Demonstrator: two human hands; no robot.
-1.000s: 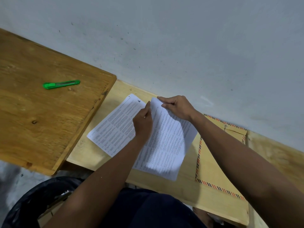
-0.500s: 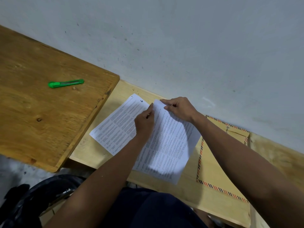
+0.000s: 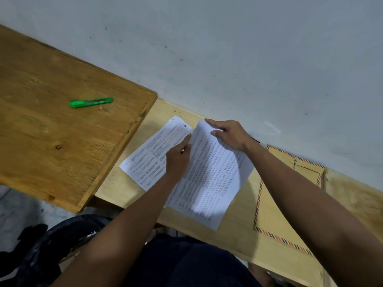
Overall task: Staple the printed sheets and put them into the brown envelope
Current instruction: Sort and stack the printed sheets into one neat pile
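Printed sheets [image 3: 209, 172] lie on the pale desk [image 3: 234, 235] near the wall, two pages overlapping askew. I see my left hand [image 3: 178, 158] resting on them, one finger extended, the rest curled; whether it pinches anything, I cannot tell. My right hand [image 3: 230, 134] presses flat, fingers straight, probably steadying the top page for alignment. Brown envelope [image 3: 275, 212] waits just right.

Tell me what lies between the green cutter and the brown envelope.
In the head view, the printed sheets and both hands lie between the green cutter and the brown envelope.
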